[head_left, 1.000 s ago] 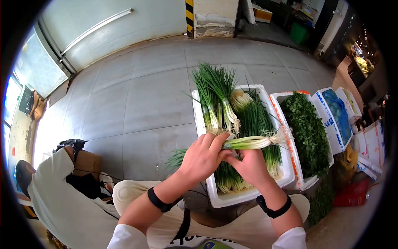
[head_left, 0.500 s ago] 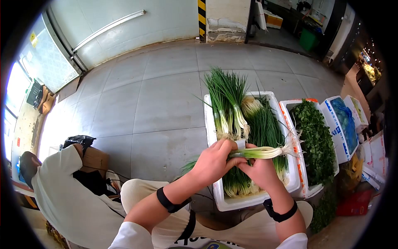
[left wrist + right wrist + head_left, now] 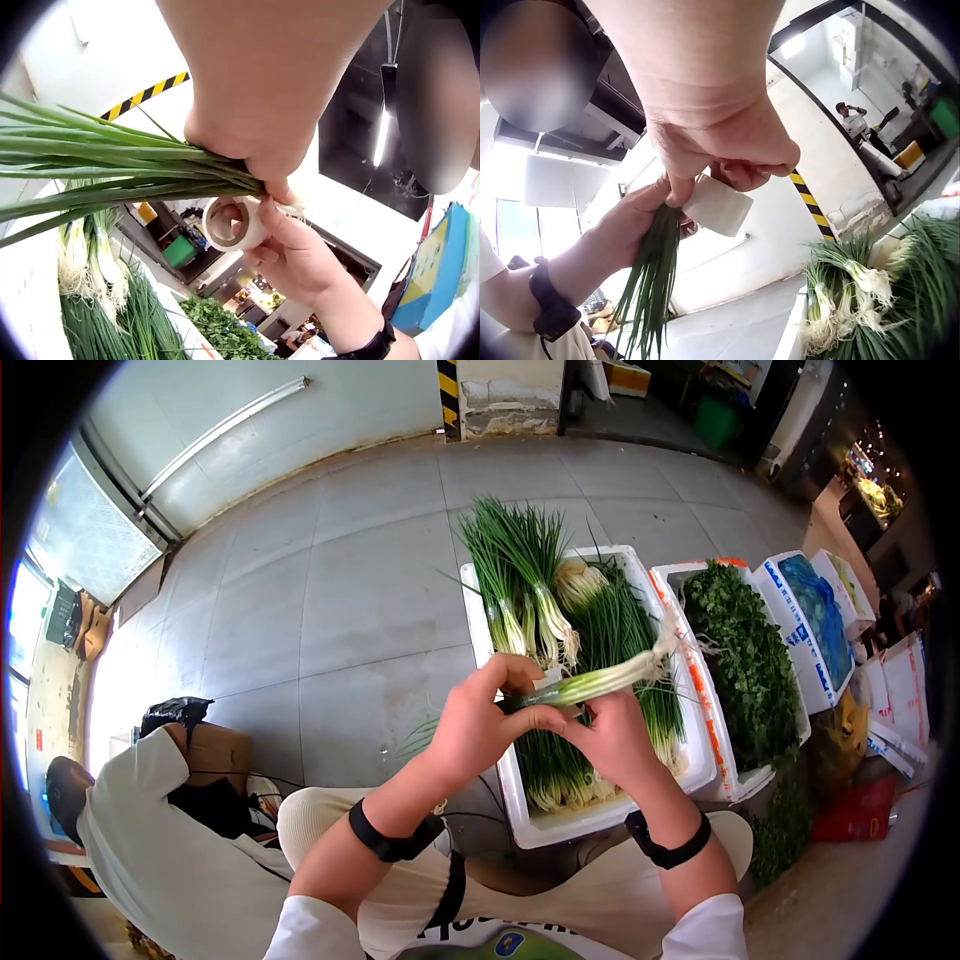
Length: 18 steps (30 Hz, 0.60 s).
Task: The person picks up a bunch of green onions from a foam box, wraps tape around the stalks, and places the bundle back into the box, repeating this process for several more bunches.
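A bunch of scallions (image 3: 600, 682) lies across both hands, white roots to the right, green leaves (image 3: 112, 161) trailing left. My left hand (image 3: 474, 722) grips it round the green part. A roll of white tape (image 3: 231, 223) is held in my right hand (image 3: 615, 738), fingers curled about it in the right wrist view, where the roll (image 3: 718, 206) sits against the bunch. The thumbs of both hands meet at the stems. Below, a white foam box (image 3: 535, 832) holds more scallions (image 3: 625, 620), with several bunches (image 3: 520, 575) laid on top at its far left.
Right of the scallion box stands another foam box with leafy greens (image 3: 740, 660), then a box with blue plastic (image 3: 815, 615). A seated person in a white top (image 3: 170, 850) is at the left, beside a cardboard box (image 3: 217, 752). Grey tiled floor (image 3: 380, 600) lies beyond.
The left fingers have lifted and spread somewhat from the bunch, and its root end now tilts more upward. The head view shifted right, then back left.
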Motion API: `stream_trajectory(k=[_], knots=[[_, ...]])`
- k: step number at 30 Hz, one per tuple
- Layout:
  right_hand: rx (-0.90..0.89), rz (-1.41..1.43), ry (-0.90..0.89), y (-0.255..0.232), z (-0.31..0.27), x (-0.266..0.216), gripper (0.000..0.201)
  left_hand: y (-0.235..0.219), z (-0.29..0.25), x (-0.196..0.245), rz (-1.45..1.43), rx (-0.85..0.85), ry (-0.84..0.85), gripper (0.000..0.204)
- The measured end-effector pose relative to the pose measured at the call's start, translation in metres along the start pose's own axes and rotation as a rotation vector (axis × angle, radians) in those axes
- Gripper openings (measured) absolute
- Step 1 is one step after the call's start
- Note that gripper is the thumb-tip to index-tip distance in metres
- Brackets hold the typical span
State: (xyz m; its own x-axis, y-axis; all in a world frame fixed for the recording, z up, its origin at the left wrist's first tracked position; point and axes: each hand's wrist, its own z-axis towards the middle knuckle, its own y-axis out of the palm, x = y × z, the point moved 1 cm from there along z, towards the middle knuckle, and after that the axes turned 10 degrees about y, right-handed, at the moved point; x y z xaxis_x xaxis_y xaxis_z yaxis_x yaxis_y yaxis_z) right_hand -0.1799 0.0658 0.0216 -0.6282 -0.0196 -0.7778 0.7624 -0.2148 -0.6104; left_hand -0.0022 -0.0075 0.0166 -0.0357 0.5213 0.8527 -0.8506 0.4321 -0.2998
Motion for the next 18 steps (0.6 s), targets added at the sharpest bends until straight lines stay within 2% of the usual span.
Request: stream_trajectory(k=[4, 6, 7, 9, 10, 12, 14, 16, 18], knots=[[0.019, 0.042, -0.028, 0.004, 0.002, 0.004, 0.03, -0.004, 0.002, -0.004, -0.063, -0.037, -0.042, 0.032], [0.024, 0.105, -0.025, 0.004, 0.003, 0.006, 0.032, -0.003, 0.003, -0.004, -0.125, -0.078, -0.171, 0.028], [0.022, 0.104, -0.022, 0.004, 0.002, 0.005, 0.032, -0.002, 0.003, -0.004, -0.126, -0.078, -0.174, 0.028], [0.153, -0.053, -0.079, 0.003, 0.001, -0.002, 0.033, 0.001, 0.004, 0.001, 0.346, 0.044, 0.265, 0.025], [0.149, -0.054, -0.079, 0.004, 0.001, -0.003, 0.033, 0.001, 0.004, 0.003, 0.346, 0.046, 0.262, 0.025], [0.157, -0.019, 0.15, 0.007, -0.001, -0.002, 0.033, 0.003, 0.001, 0.012, 0.628, -0.034, 0.415, 0.03], [0.157, -0.024, 0.15, 0.01, -0.001, 0.004, 0.029, 0.011, -0.002, 0.014, 0.596, -0.037, 0.373, 0.036], [0.101, 0.112, 0.299, 0.013, -0.002, 0.004, 0.025, 0.014, -0.004, 0.01, 0.523, -0.029, 0.371, 0.043], [0.032, 0.219, 0.302, 0.014, -0.004, 0.002, 0.02, 0.01, -0.002, 0.007, 0.574, -0.05, 0.42, 0.046]])
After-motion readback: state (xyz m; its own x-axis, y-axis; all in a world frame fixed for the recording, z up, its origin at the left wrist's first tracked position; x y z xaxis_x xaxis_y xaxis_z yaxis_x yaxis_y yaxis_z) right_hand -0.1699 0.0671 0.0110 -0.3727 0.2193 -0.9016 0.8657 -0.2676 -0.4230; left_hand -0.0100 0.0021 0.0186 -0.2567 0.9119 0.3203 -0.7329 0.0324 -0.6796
